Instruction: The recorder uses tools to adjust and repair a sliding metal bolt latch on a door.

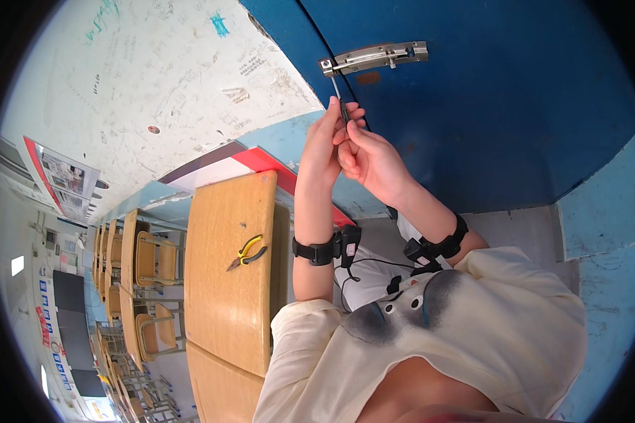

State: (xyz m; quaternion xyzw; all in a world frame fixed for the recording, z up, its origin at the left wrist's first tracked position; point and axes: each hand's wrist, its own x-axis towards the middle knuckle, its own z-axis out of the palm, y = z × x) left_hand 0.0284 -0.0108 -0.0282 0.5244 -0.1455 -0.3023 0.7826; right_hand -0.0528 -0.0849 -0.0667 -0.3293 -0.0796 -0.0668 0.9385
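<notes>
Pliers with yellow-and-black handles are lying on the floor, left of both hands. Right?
Wrong surface: the head view shows the yellow-and-black-handled pliers lying on the wooden desk, left of the left hand and right hand.

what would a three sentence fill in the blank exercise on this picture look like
1. The bare left hand and bare right hand hold the slim dark-handled screwdriver, and the strap on each forearm is coloured ____.
2. The screwdriver's thin shaft points at the silver metal sliding bolt on the large flat door, which is painted ____.
3. The pliers with yellow-and-black handles lie on a pale wooden desk to the person's ____.

Missing words: black; blue; left.
</notes>
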